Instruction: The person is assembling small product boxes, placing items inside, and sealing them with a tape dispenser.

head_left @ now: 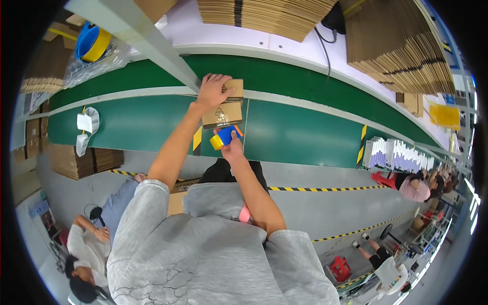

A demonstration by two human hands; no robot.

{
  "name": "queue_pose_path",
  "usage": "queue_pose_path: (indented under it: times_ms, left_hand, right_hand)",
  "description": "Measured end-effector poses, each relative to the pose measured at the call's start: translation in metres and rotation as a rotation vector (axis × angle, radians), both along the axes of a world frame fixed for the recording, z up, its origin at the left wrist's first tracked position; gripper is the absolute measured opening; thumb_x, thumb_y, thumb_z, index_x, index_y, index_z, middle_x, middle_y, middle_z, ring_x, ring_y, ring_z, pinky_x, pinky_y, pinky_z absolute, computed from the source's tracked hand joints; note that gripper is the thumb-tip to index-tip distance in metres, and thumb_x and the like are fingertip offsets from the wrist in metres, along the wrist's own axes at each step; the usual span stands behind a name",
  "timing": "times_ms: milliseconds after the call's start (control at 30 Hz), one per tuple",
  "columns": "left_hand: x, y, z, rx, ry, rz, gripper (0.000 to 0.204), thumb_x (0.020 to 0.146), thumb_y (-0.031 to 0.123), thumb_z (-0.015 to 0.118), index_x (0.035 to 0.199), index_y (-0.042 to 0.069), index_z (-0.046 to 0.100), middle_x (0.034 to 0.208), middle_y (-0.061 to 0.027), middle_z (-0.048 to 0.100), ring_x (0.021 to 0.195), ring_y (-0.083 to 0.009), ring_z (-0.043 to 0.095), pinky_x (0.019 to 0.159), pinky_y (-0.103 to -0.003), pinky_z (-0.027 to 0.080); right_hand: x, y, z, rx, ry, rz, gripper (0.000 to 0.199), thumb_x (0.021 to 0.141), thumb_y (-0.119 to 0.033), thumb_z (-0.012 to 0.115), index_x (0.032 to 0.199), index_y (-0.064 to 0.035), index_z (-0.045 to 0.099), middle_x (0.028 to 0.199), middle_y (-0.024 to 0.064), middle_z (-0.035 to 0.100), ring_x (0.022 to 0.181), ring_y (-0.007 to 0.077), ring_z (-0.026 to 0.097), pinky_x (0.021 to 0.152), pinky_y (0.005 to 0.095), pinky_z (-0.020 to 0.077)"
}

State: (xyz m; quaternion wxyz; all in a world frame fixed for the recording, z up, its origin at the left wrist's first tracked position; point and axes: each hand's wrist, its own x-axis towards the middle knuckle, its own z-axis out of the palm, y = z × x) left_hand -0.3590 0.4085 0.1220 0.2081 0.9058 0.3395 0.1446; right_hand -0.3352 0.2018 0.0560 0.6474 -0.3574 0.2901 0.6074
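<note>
Two small brown cardboard boxes sit one behind the other on the green worktop. My left hand [212,91] reaches over the far box [235,87], with its fingers at the far side and its thumb on the top, gripping it. Clear tape shines on the front edge of the near box [221,115], which has a dark printed mark on top. My right hand [233,146] is closed round a blue tape dispenser [230,134] with a yellow roll, right at the near box's front edge. Part of the dispenser is hidden by my fingers.
A grey metal post [147,38] slants down beside my left hand. Flat cardboard stacks [264,18] lie on the white shelf beyond. A label roll [89,121] stands at left; white-and-purple packs [396,154] stand at right. Other people sit behind and farther along.
</note>
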Motion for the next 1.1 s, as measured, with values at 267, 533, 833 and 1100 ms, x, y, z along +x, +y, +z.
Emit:
queue_pose_path:
  times_ms: [267, 533, 833, 1100]
  left_hand:
    - [0.013, -0.024, 0.008, 0.160, -0.360, 0.071, 0.027, 0.090, 0.022, 0.066, 0.111, 0.005, 0.065, 0.110, -0.0136, 0.066, 0.109, -0.0316, 0.058, 0.103, -0.047, 0.040]
    - [0.081, -0.215, 0.107, -0.862, -0.514, 0.049, 0.023, 0.099, 0.014, 0.057, 0.090, -0.002, 0.070, 0.087, -0.0079, 0.071, 0.079, -0.0132, 0.064, 0.077, -0.029, 0.051]
    - [0.399, -0.270, 0.234, -0.356, -0.691, -0.454, 0.020, 0.100, 0.010, 0.051, 0.113, 0.000, 0.063, 0.099, -0.0106, 0.071, 0.090, -0.0248, 0.068, 0.081, -0.036, 0.053]
    - [0.585, -0.221, 0.259, 0.518, 0.143, -0.205, 0.077, 0.086, 0.056, 0.063, 0.148, 0.015, 0.040, 0.149, -0.0247, 0.038, 0.139, -0.0484, 0.031, 0.117, -0.050, 0.029]
  right_hand:
    - [0.103, -0.125, 0.011, 0.219, -0.062, 0.175, 0.034, 0.099, -0.031, 0.055, 0.117, -0.0017, 0.055, 0.100, 0.0130, 0.063, 0.095, 0.0254, 0.062, 0.093, 0.0405, 0.0484]
    - [0.220, -0.273, 0.053, 0.582, -0.060, -0.351, 0.035, 0.092, -0.038, 0.062, 0.101, -0.0047, 0.058, 0.073, 0.0012, 0.057, 0.071, 0.0184, 0.056, 0.096, 0.0410, 0.0452]
    - [0.417, -0.323, 0.055, 0.543, -0.247, -0.035, 0.039, 0.093, -0.043, 0.052, 0.089, -0.0050, 0.055, 0.056, 0.0006, 0.045, 0.058, 0.0167, 0.044, 0.079, 0.0357, 0.0411]
    - [0.517, -0.398, 0.066, 0.539, -0.206, 0.055, 0.040, 0.094, -0.043, 0.053, 0.093, -0.0036, 0.057, 0.060, 0.0046, 0.050, 0.060, 0.0199, 0.047, 0.075, 0.0363, 0.0421]
